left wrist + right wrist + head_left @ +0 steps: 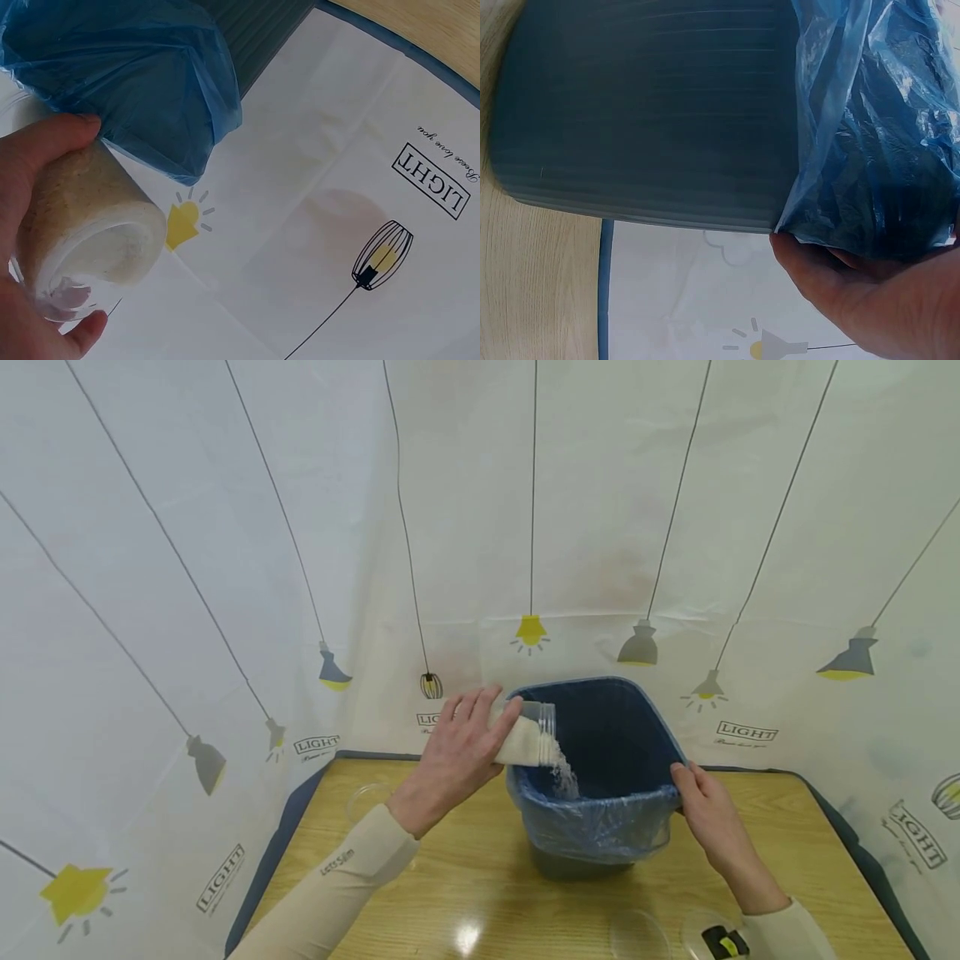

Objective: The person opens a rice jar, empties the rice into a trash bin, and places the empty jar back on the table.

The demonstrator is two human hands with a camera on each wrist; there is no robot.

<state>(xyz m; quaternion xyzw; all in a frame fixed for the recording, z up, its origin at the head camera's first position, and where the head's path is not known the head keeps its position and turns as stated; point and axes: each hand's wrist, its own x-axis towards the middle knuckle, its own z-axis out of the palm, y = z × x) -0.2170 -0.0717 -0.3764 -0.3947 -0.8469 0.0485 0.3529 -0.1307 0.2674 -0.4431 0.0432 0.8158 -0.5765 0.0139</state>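
Note:
My left hand (459,756) grips a clear plastic jar (517,742) tipped on its side, its open mouth over the rim of a dark trash bin (573,865). White, rice-like grains (565,779) stream from the jar into the bin. In the left wrist view, the thumb and fingers wrap around the jar (97,210), with pale contents showing through its wall. A thin blue bag (596,827) lines the bin and folds down outside it. My right hand (712,818) holds the bin's right rim through the bag, thumb on top; the right wrist view shows its fingers at the bag's fold.
The bin stands tilted on a wooden table (420,893). A clear round lid (367,800) lies at the left, another clear disc (639,937) near the front. By the right sleeve is a black-and-yellow item (724,942). A lamp-printed sheet (465,527) encloses the back and sides.

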